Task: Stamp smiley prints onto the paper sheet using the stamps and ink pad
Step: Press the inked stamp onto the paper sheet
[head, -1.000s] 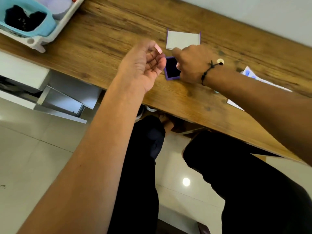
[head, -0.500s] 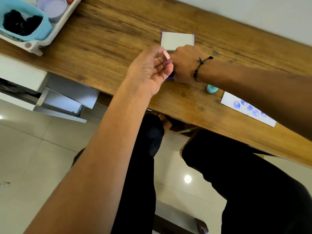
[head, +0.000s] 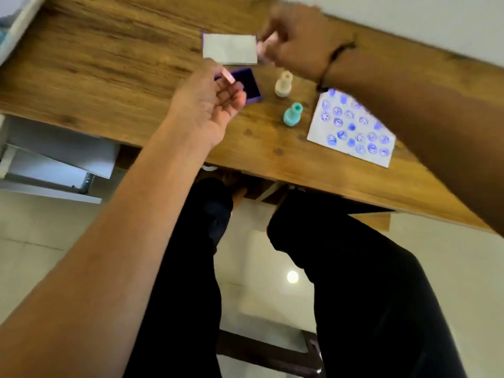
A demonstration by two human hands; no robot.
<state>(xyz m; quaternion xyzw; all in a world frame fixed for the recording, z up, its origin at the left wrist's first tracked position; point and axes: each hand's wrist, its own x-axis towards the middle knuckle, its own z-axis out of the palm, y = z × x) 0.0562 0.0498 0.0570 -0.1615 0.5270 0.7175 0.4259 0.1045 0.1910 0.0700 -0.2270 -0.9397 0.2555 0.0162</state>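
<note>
The purple ink pad (head: 251,84) lies uncovered on the wooden table (head: 109,64), its white lid (head: 230,49) just beyond it. My left hand (head: 212,105) hovers at the pad's left edge, fingers loosely curled and holding nothing. Lifted above the table to the right of the lid, my right hand (head: 297,45) pinches a pink stamp (head: 260,51); both are blurred. A cream stamp (head: 283,84) and a teal stamp (head: 292,114) stand upright between the pad and the paper sheet (head: 351,129). Several blue smiley prints cover the sheet, and my right forearm hides its far corner.
A white tray (head: 16,25) pokes in at the top left corner. Below the table's near edge (head: 300,173) are my legs in dark trousers, a white drawer unit (head: 54,165) at left, and a tiled floor.
My right hand has lifted off the ink pad and moved up and right with the pink stamp. The pad, two stamps and printed sheet have come into full view as the head turned.
</note>
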